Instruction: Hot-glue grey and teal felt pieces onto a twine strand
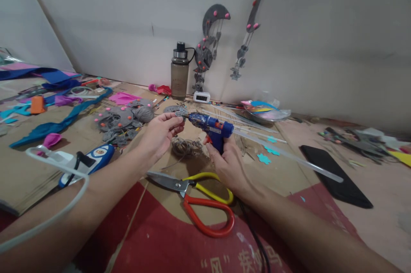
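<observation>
My right hand (228,162) is wrapped round the handle of a blue hot glue gun (210,125), fingers by its orange trigger. A long clear glue stick (289,156) sticks out of the gun's back end. The nozzle points left and meets, or nearly meets, a small grey felt piece (181,112). That piece is pinched between the thumb and fingers of my left hand (163,133); its exact shape is too small to tell. Beneath the hands lie a coil of grey cord (186,146) and scissors (195,196) with one yellow and one red handle.
Grey felt shapes with pink and orange dots (117,121) lie left, near a blue-and-white device (93,161). At the back stand a bottle (180,73) and small digital clock (201,97). Turquoise felt flowers (264,159) and a black phone (335,176) lie right. Felt hangings (204,54) are on the wall.
</observation>
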A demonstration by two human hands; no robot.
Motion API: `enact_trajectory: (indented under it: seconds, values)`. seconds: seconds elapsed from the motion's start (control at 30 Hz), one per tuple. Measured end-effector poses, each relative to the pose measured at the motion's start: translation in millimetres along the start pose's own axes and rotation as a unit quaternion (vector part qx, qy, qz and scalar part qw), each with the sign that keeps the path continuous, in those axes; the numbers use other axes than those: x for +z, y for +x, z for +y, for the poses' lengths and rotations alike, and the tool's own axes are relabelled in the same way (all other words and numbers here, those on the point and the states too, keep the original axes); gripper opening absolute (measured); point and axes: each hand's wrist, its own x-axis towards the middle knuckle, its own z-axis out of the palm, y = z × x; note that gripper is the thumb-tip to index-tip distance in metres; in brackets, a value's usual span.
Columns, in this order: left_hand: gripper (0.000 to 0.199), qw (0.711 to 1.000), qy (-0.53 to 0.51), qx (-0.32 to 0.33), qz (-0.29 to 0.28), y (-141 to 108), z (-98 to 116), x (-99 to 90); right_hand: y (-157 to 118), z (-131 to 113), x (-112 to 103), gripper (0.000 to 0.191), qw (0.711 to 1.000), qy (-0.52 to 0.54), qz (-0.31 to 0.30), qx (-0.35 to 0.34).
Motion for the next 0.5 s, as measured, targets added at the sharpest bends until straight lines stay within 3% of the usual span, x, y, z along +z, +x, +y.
enact_trajectory:
  seconds: [0.5]
  values:
    - [0.021,1.000,0.012,-0.004,-0.001,0.3,-1.1,-0.9,0.9,-2.7,-2.5,0.025,0.999,-0.032,0.008,-0.008]
